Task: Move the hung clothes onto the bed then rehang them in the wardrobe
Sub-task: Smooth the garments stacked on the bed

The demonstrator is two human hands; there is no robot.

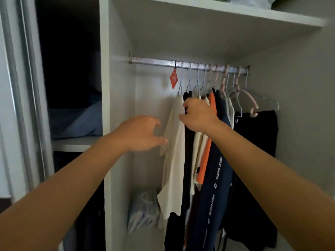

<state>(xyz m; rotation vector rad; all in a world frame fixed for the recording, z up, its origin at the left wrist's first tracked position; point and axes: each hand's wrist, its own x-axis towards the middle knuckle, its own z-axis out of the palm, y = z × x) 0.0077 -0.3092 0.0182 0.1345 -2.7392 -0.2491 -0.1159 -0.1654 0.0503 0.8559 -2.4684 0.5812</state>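
Wardrobe (116, 73) white, rail (155, 62) metal, left compartment dark.

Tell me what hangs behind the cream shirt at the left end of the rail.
Behind the cream shirt hang a black garment, more cream pieces, an orange top and navy trousers; what they cover stays hidden.

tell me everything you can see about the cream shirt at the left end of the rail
The cream shirt hangs leftmost among the clothes on the metal rail, on a thin wire hanger. It looks like soft, light fabric, draping in loose folds, its hem ragged-looking and low. The left hand touches its left edge with its fingertips; the right hand is at its upper right edge, beside a black garment.
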